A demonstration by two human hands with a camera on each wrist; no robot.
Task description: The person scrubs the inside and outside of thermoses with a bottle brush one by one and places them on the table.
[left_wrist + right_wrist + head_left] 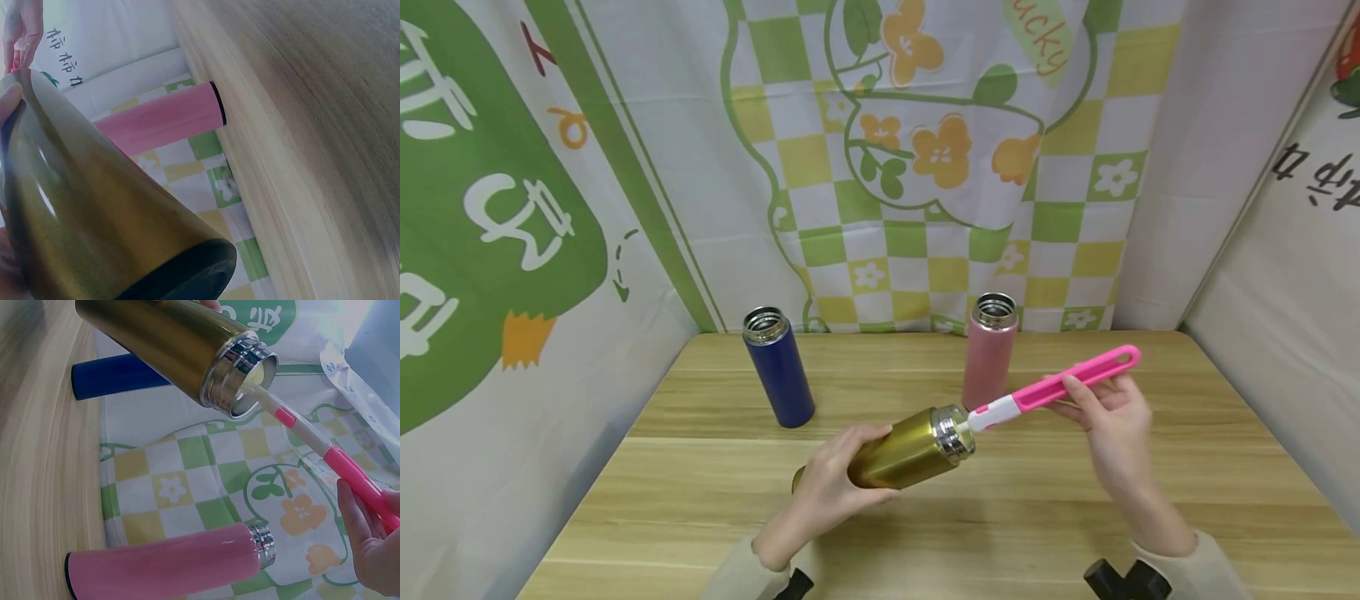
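My left hand (831, 483) grips a gold thermos bottle (902, 454) round its body and holds it tilted, its open steel mouth (953, 435) toward the right. A bottle brush (1033, 396) with a pink and white handle reaches into that mouth. Its yellowish head (255, 376) shows just inside the rim; the rest is hidden by the bottle. With thumb and fingers my right hand (1112, 421) pinches the pink part of the handle. In the left wrist view the bottle's dark base (194, 275) is raised off the wood.
An uncapped blue bottle (781, 371) stands upright at the back left of the wooden table (700, 500). Behind the brush stands an uncapped pink bottle (988, 354). Printed cloth (940, 275) hangs along the table's far edge, with more cloth at both sides.
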